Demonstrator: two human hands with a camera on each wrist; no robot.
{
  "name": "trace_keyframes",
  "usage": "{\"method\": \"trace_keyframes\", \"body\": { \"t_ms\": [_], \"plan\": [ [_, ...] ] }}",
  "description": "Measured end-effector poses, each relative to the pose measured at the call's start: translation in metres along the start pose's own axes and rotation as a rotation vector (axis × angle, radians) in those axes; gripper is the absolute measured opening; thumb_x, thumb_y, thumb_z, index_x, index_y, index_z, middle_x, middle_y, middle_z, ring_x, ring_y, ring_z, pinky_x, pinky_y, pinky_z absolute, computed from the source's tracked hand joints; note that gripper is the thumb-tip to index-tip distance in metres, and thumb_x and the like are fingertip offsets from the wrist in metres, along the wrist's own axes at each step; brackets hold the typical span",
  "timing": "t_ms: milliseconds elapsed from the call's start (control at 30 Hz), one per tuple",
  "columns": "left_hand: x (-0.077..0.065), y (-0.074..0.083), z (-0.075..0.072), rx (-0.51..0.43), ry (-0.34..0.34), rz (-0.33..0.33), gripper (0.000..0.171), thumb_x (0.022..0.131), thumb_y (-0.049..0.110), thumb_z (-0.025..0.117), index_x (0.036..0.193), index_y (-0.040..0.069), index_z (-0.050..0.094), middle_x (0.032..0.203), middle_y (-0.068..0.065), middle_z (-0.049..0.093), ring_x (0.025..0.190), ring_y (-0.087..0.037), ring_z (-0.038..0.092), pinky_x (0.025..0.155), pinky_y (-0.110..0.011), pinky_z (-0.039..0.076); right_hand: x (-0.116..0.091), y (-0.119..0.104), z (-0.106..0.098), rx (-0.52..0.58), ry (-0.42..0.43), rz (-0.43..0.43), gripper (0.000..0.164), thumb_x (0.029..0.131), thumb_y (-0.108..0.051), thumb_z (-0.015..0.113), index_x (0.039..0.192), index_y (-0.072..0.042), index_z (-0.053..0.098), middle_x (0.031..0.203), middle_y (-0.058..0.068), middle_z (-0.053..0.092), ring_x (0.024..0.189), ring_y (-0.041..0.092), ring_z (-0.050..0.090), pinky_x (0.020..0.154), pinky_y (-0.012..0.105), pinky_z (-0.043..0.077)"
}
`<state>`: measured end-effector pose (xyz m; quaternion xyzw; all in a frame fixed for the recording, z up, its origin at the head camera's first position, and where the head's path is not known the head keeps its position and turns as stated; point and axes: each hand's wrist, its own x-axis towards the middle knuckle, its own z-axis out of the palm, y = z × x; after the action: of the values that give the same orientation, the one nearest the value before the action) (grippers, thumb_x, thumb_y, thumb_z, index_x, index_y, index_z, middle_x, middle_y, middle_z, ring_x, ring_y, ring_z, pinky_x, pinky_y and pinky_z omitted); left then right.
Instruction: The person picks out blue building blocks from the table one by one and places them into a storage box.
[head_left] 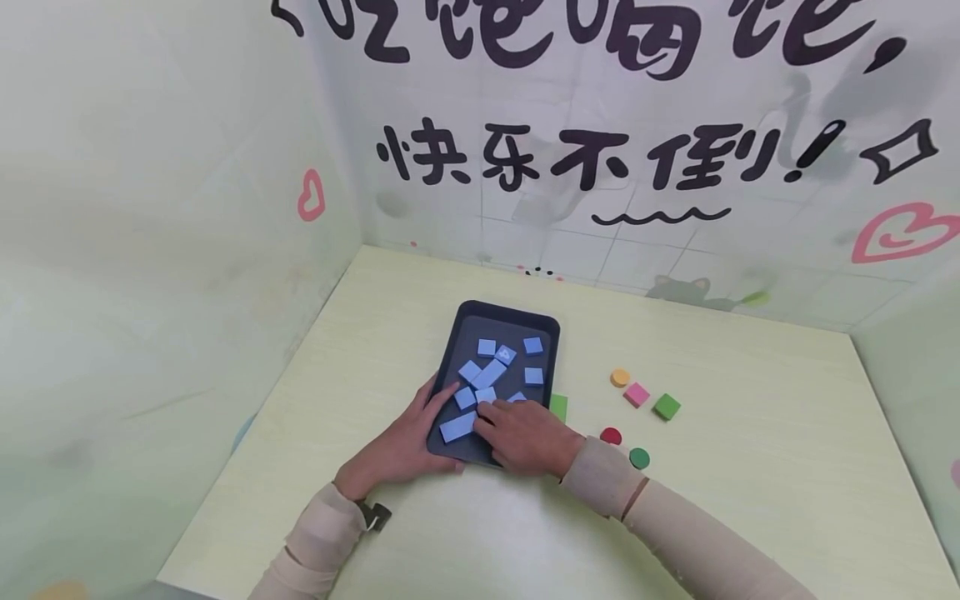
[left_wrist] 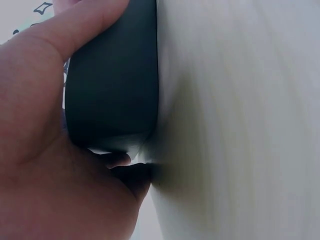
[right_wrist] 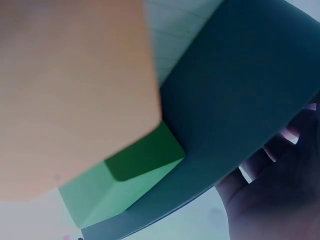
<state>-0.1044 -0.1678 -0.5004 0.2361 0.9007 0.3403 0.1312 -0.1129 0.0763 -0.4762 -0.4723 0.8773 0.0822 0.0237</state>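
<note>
A dark rectangular tray (head_left: 467,448) holds several blue blocks, both square and oblong. My left hand (head_left: 408,433) grips the tray's near left corner, thumb along the side and fingers under it; the left wrist view shows this hand (left_wrist: 45,125) around the dark tray wall (left_wrist: 112,75). Over the tray's near right part, my right hand (head_left: 528,437) has its fingers curled and pinches a light-blue square block (head_left: 486,395) at the fingertips. An oblong blue block (head_left: 458,427) lies just left of those fingers. The right palm hides part of the tray.
Against the tray's right side is a green block (head_left: 558,407). Farther right on the table (head_left: 750,475) lie a yellow round piece (head_left: 619,377), a pink block (head_left: 637,394), a green block (head_left: 667,407), a red disc (head_left: 611,436) and a green disc (head_left: 639,457). Walls border the table.
</note>
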Motion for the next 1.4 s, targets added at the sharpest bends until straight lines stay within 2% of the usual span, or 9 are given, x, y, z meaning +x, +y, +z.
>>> {"method": "trace_keyframes", "body": {
  "t_ms": [233, 467, 767, 1033, 1267, 1400],
  "plan": [
    [-0.0004, 0.0008, 0.0003, -0.001, -0.006, -0.016, 0.116, 0.072, 0.056, 0.084, 0.161, 0.030, 0.014, 0.164, -0.008, 0.001, 0.138, -0.032, 0.032, 0.103, -0.044, 0.038, 0.0000, 0.0002, -0.0005, -0.003, -0.011, -0.008, 0.030, 0.101, -0.032, 0.054, 0.128, -0.019, 0.057, 0.124, 0.000, 0.053, 0.098, 0.014, 0.050, 0.081, 0.025, 0.048],
    [-0.0008, 0.0018, 0.0005, -0.001, -0.012, -0.016, 0.116, 0.072, 0.055, 0.084, 0.161, 0.029, 0.014, 0.164, -0.008, 0.000, 0.139, -0.032, 0.031, 0.104, -0.044, 0.037, 0.0002, -0.0005, -0.0011, 0.006, 0.021, -0.030, 0.027, 0.100, -0.029, 0.056, 0.125, -0.020, 0.059, 0.123, 0.000, 0.053, 0.096, 0.014, 0.049, 0.078, 0.023, 0.047],
    [-0.0016, 0.0030, -0.0003, -0.003, -0.009, -0.011, 0.116, 0.073, 0.055, 0.084, 0.161, 0.027, 0.015, 0.164, -0.009, 0.001, 0.139, -0.032, 0.031, 0.104, -0.045, 0.038, 0.0007, -0.0019, -0.0016, 0.012, 0.021, -0.021, 0.028, 0.099, -0.029, 0.057, 0.125, -0.019, 0.060, 0.125, 0.001, 0.053, 0.100, 0.015, 0.050, 0.083, 0.025, 0.048],
    [-0.0017, -0.0002, 0.0005, -0.004, -0.009, -0.016, 0.116, 0.072, 0.056, 0.084, 0.161, 0.028, 0.014, 0.164, -0.008, 0.000, 0.139, -0.031, 0.031, 0.104, -0.044, 0.038, 0.0021, -0.0021, -0.0008, 0.027, 0.012, -0.013, 0.028, 0.099, -0.030, 0.058, 0.126, -0.020, 0.059, 0.123, 0.000, 0.053, 0.099, 0.015, 0.049, 0.082, 0.025, 0.047],
    [-0.0004, 0.0000, 0.0013, -0.013, 0.003, -0.017, 0.119, 0.071, 0.056, 0.085, 0.161, 0.027, 0.013, 0.164, -0.010, 0.002, 0.139, -0.032, 0.032, 0.103, -0.045, 0.038, -0.0010, 0.0013, -0.0006, 0.068, 0.022, -0.004, 0.030, 0.100, -0.029, 0.056, 0.128, -0.022, 0.059, 0.119, -0.001, 0.053, 0.097, 0.015, 0.048, 0.081, 0.025, 0.047],
    [-0.0004, 0.0014, 0.0029, -0.012, 0.012, -0.017, 0.120, 0.070, 0.054, 0.086, 0.161, 0.025, 0.014, 0.163, -0.012, 0.004, 0.138, -0.033, 0.032, 0.103, -0.045, 0.038, -0.0064, 0.0046, -0.0038, 0.132, 0.061, 0.002, 0.029, 0.101, -0.029, 0.055, 0.128, -0.021, 0.060, 0.118, -0.001, 0.054, 0.097, 0.014, 0.047, 0.083, 0.025, 0.047]
  ]
}}
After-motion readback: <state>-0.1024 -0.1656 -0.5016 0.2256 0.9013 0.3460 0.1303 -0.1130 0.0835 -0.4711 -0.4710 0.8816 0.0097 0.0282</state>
